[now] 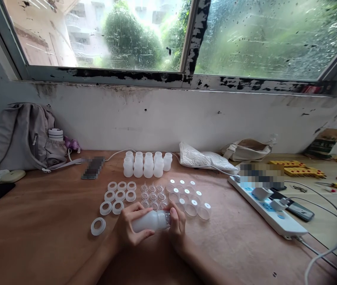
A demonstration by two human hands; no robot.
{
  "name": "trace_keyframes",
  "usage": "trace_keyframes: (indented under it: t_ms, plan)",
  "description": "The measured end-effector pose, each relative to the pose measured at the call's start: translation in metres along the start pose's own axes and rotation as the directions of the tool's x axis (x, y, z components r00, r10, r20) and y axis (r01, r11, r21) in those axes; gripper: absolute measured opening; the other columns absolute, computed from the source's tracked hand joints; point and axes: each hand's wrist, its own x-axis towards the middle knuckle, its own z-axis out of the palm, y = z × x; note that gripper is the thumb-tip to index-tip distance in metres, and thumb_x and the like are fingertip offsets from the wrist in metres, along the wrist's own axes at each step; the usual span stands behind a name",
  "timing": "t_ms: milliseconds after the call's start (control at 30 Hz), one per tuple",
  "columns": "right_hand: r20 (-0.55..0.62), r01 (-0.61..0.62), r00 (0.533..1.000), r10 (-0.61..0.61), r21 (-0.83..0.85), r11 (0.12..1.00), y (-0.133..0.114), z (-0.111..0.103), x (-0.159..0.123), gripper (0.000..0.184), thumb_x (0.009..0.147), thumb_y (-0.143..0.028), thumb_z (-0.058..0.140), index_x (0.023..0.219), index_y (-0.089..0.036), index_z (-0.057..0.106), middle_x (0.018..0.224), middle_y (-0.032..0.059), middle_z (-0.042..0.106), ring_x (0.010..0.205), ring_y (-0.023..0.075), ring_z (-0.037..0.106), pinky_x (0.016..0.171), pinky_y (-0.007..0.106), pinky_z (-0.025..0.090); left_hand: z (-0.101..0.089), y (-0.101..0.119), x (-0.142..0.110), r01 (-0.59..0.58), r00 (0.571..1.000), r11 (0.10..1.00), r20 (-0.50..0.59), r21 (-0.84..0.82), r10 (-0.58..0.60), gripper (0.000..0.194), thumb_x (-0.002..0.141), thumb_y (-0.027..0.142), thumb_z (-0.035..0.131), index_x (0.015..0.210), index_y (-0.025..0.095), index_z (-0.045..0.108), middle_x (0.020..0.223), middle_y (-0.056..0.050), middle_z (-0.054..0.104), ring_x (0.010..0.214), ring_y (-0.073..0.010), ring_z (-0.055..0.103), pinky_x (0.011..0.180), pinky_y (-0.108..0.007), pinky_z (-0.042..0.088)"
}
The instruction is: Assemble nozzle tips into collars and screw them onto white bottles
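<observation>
My left hand (129,227) grips the body of a small white plastic bottle (149,221) that lies sideways above the wooden table (52,245). My right hand (177,223) is closed around the bottle's neck end, where a clear cap piece sits. Just beyond my hands lie rows of white screw rings (118,194), small clear nipples (153,196) and clear dome caps (190,198). Further back stand several upright white bottles (147,164).
A grey backpack (20,136) with a cup leans at the far left. A crumpled white bag (204,159) and a cloth pouch (247,149) lie at the back. A white power strip (271,213) with plugs and cables runs along the right, with yellow parts (300,169) behind it.
</observation>
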Motion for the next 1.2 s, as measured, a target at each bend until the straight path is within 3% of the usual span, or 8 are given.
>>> trace_keyframes:
  t_ms: [167,467,667,767,833,933,1067,1200]
  plan:
    - [-0.012,-0.024,1.000,0.025,0.088,0.996,-0.003,0.001,0.001,0.029,0.085,-0.031,0.027,0.063,-0.020,0.041,0.054,-0.0020,0.044,0.048,0.0121,0.042,0.046,0.024,0.035,0.004,-0.001,0.000,-0.011,1.000,1.000,-0.023,0.002,0.011,0.048,0.063,0.033,0.065,0.108,0.018,0.055,0.082,-0.006,0.053,0.073,-0.0163,0.053,0.065,-0.028,0.046]
    - [-0.073,-0.028,0.997,0.031,0.037,0.999,0.000,0.003,0.003,0.031,0.086,-0.033,0.026,0.066,-0.019,0.046,0.056,-0.0010,0.048,0.049,0.0119,0.044,0.047,0.024,0.034,0.006,0.002,0.002,0.014,0.999,0.999,-0.033,0.031,-0.013,0.045,0.065,0.034,0.063,0.107,0.018,0.053,0.089,-0.006,0.055,0.079,-0.0168,0.055,0.071,-0.029,0.047]
    - [0.118,-0.095,0.988,0.099,-0.034,0.995,-0.008,-0.005,0.023,0.032,0.085,-0.037,0.030,0.069,-0.019,0.050,0.059,-0.0008,0.049,0.052,0.0114,0.045,0.048,0.023,0.034,0.000,0.002,0.008,0.144,0.983,0.982,0.095,0.126,-0.156,0.048,0.070,0.044,0.056,0.113,0.023,0.049,0.104,-0.005,0.059,0.094,-0.0207,0.055,0.081,-0.033,0.044]
    - [0.197,-0.211,0.963,0.182,0.141,0.967,-0.011,-0.010,0.031,0.032,0.086,-0.041,0.028,0.079,-0.019,0.050,0.057,-0.0028,0.045,0.045,0.0097,0.041,0.042,0.021,0.032,-0.006,0.004,0.012,0.203,0.970,0.974,0.119,0.096,-0.214,0.041,0.072,0.046,0.052,0.106,0.022,0.053,0.099,-0.005,0.061,0.087,-0.0205,0.057,0.075,-0.030,0.045]
    - [0.204,-0.262,0.956,0.209,0.281,0.923,-0.010,-0.012,0.033,0.033,0.086,-0.042,0.025,0.087,-0.018,0.049,0.056,-0.0041,0.041,0.040,0.0086,0.037,0.038,0.021,0.030,-0.016,0.000,0.016,0.248,0.968,0.968,0.024,0.033,-0.249,0.040,0.074,0.045,0.050,0.106,0.020,0.053,0.097,-0.005,0.061,0.087,-0.0204,0.057,0.074,-0.029,0.044]
    - [0.210,-0.248,0.959,0.188,0.313,0.917,-0.007,-0.011,0.033,0.031,0.086,-0.041,0.029,0.088,-0.018,0.049,0.054,-0.0051,0.040,0.040,0.0078,0.036,0.039,0.020,0.030,-0.040,-0.019,0.026,0.330,0.927,0.933,-0.139,-0.140,-0.349,0.045,0.078,0.046,0.044,0.113,0.018,0.047,0.101,-0.007,0.060,0.087,-0.0199,0.057,0.074,-0.029,0.044]
    - [0.281,-0.229,0.945,0.171,0.191,0.955,-0.005,-0.005,0.028,0.028,0.086,-0.039,0.033,0.085,-0.018,0.052,0.052,-0.0056,0.040,0.040,0.0076,0.037,0.039,0.020,0.030,-0.072,-0.067,0.047,0.304,0.850,0.857,-0.288,-0.417,-0.442,0.050,0.077,0.049,0.042,0.111,0.013,0.046,0.107,-0.010,0.057,0.095,-0.0216,0.055,0.077,-0.028,0.044]
    - [0.319,-0.157,0.939,0.128,0.068,0.985,-0.005,0.003,0.022,0.028,0.086,-0.037,0.033,0.078,-0.019,0.053,0.051,-0.0049,0.043,0.043,0.0084,0.040,0.045,0.020,0.033,-0.090,-0.116,0.065,0.323,0.806,0.890,-0.399,-0.323,-0.437,0.054,0.068,0.048,0.054,0.107,0.012,0.046,0.109,-0.012,0.056,0.100,-0.0238,0.052,0.085,-0.033,0.041]
